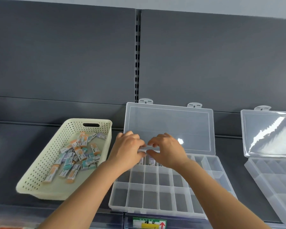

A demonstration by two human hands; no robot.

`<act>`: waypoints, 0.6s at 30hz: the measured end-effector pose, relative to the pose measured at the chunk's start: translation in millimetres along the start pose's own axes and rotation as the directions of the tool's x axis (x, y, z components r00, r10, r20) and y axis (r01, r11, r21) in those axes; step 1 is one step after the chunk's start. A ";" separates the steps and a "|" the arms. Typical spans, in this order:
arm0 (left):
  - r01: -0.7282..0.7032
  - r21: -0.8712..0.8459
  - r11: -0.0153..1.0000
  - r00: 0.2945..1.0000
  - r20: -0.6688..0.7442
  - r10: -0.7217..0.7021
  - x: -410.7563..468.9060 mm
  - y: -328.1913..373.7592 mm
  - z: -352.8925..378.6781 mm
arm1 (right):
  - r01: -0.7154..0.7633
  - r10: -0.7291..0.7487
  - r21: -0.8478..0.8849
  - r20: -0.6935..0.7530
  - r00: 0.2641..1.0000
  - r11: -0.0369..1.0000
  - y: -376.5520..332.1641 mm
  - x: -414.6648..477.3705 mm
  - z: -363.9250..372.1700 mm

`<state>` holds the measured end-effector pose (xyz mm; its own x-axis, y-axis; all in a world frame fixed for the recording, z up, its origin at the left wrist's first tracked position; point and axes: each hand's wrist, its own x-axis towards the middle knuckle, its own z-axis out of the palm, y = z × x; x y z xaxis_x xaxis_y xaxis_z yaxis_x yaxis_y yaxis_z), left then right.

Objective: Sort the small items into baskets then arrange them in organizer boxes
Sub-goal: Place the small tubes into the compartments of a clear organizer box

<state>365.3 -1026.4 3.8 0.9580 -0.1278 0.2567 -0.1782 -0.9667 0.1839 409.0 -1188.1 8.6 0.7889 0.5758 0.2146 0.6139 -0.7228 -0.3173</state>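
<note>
Grip: left hand (128,150), right hand (168,152) curled, contents we cannot tell, over far row of clear plastic organizer box (144,185).

Dark grey back panels (64,55) fill the wall. A grey post (137,55) with little slots runs down between them. Below is a dark shelf (7,154). A green label (149,223) with a red arrow sits on its front edge.

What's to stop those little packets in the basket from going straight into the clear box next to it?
Nothing visible does. The small items lie in the basket, right beside the organizer box, whose lid stands open. The left hand and right hand are over its back row.
</note>
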 end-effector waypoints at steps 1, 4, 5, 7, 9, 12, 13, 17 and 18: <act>0.019 -0.005 1.000 0.999 -0.026 -0.019 -3.3 -7.5 -6.3 | 0.024 -0.024 0.013 -0.003 1.000 1.000 -9.0 5.8 1.5; 0.108 -0.023 0.994 0.987 -0.116 -0.110 -17.7 -35.2 -27.3 | 0.095 -0.095 0.064 0.002 0.995 0.993 -39.0 23.6 8.6; 0.147 -0.021 0.989 0.979 -0.137 -0.148 -23.7 -46.9 -33.5 | 0.118 -0.118 0.075 0.006 0.993 0.990 -49.5 29.9 11.7; 0.247 -0.012 0.969 0.958 -0.145 -0.246 -37.9 -72.8 -44.0 | 0.163 -0.166 0.078 0.024 0.986 0.983 -71.0 44.0 19.8; 0.364 0.026 0.931 0.927 -0.103 -0.359 -53.0 -99.5 -48.2 | 0.209 -0.213 0.064 0.059 0.975 0.976 -92.4 57.8 29.0; 0.475 0.153 0.867 0.872 0.047 -0.487 -71.8 -131.1 -46.6 | 0.266 -0.262 -0.014 0.124 0.957 0.964 -117.5 78.3 43.8; 0.486 0.178 0.856 0.857 0.096 -0.507 -76.9 -138.8 -45.9 | 0.266 -0.256 -0.049 0.152 0.955 0.963 -123.5 85.5 48.4; 0.433 0.259 0.864 0.853 0.194 -0.485 -87.8 -161.7 -38.4 | 0.281 -0.200 -0.305 0.272 0.941 0.910 -137.5 114.7 68.1; 0.415 0.266 0.870 0.860 0.198 -0.471 -88.6 -164.5 -36.3 | 0.284 -0.177 -0.363 0.301 0.937 0.887 -139.7 120.7 72.9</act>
<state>301.6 -847.9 -14.8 0.9520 0.3012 -0.0538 0.3023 -0.9531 0.0139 416.4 -989.8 11.5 0.6226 0.7823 -0.0207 0.7787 -0.6167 0.1152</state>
